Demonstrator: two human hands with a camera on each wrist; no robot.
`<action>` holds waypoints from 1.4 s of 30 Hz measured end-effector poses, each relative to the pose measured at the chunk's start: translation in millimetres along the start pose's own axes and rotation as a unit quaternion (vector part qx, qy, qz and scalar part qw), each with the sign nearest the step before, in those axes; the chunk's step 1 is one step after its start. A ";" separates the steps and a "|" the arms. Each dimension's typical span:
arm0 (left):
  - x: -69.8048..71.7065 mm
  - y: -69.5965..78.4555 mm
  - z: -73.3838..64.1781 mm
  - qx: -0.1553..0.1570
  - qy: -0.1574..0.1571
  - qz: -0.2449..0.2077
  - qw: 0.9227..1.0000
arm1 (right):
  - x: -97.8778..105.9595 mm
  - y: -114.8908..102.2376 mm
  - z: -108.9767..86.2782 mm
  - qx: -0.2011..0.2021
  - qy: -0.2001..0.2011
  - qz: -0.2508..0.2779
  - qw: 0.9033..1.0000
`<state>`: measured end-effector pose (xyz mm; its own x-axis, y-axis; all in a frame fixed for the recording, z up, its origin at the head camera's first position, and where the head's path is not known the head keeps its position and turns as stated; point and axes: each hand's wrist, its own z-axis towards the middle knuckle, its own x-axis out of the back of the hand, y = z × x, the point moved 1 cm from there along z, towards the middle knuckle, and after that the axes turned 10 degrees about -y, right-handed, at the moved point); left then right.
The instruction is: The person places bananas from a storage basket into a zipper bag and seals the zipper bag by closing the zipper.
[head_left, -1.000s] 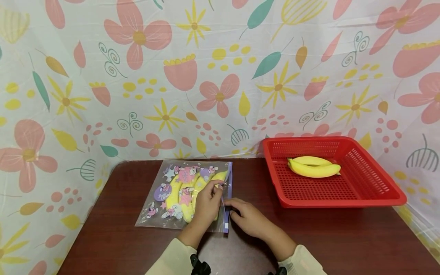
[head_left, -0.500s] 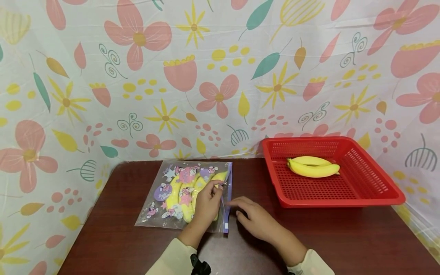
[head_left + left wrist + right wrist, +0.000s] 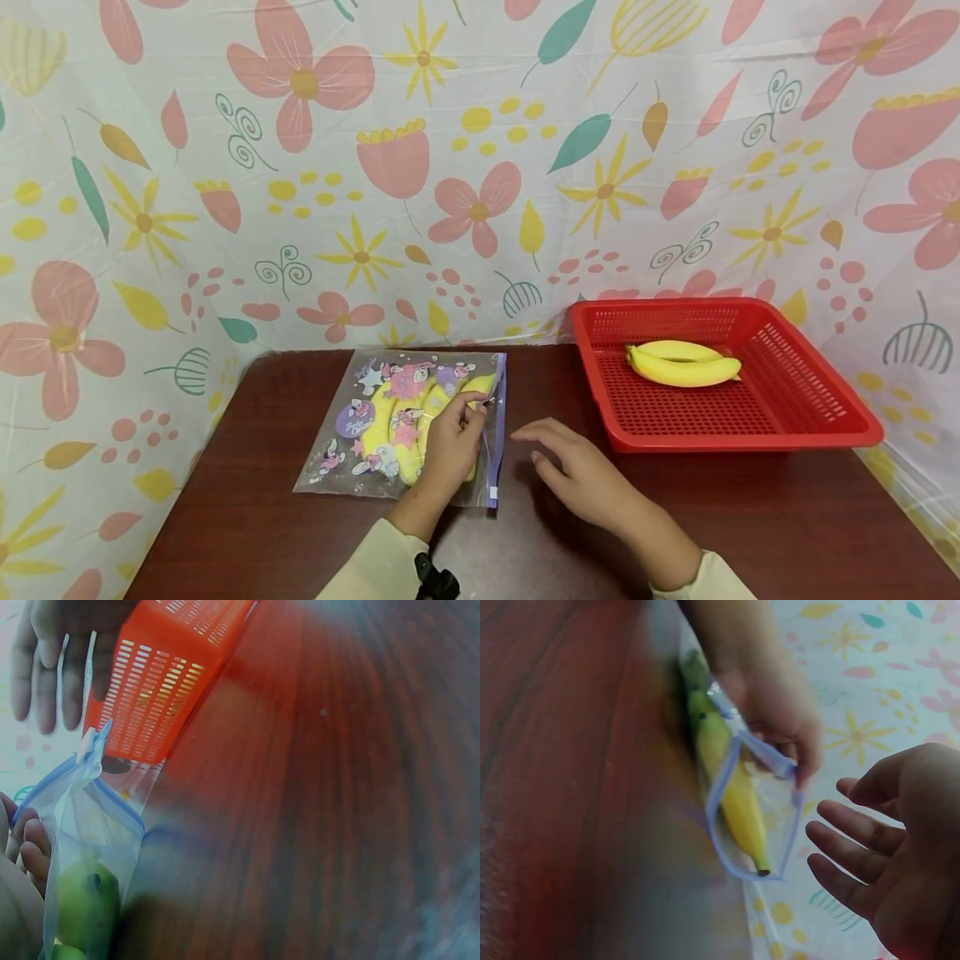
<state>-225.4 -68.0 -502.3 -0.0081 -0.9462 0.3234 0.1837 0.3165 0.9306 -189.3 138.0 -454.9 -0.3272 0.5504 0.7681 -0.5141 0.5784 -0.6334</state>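
A clear zip bag with purple edging and cartoon prints lies on the table, several bananas inside it. My left hand pinches the upper layer at the bag's mouth. In the right wrist view the mouth gapes, its purple zip edge spread round a banana whose stem end faces the opening. My right hand is to the right of the bag, apart from it, fingers loosely extended and holding nothing. In the left wrist view the right hand's fingers hang relaxed above the bag's mouth.
A red plastic basket stands at the right back of the dark wooden table, with bananas lying in it. A flower-printed cloth hangs behind and beside the table.
My right hand has let go of the bag's edge and moved right, away from it. The left hand and the bag have stayed in place.
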 end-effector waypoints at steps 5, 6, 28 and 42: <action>-0.4 -0.5 0.5 -0.001 0.001 -0.007 1.000 | 11.4 -6.1 -3.6 0.010 0.026 -0.012 1.000; -0.4 -0.6 0.6 0.000 0.000 -0.009 1.000 | 13.5 -6.8 -4.2 0.012 0.032 -0.016 0.999; -0.9 -4.8 1.2 0.008 -0.008 -0.051 0.999 | 54.5 7.3 -16.9 -0.010 0.093 -0.071 0.993; -0.5 -4.9 1.4 0.009 -0.010 -0.042 0.999 | 73.5 31.8 -17.5 -0.011 0.112 -0.142 0.983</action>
<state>-227.8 -69.0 -506.8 -0.0420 -0.9680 0.2476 0.1632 0.2379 0.9575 -215.8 207.3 -420.3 0.0125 0.4820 0.8761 -0.5420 0.7396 -0.3991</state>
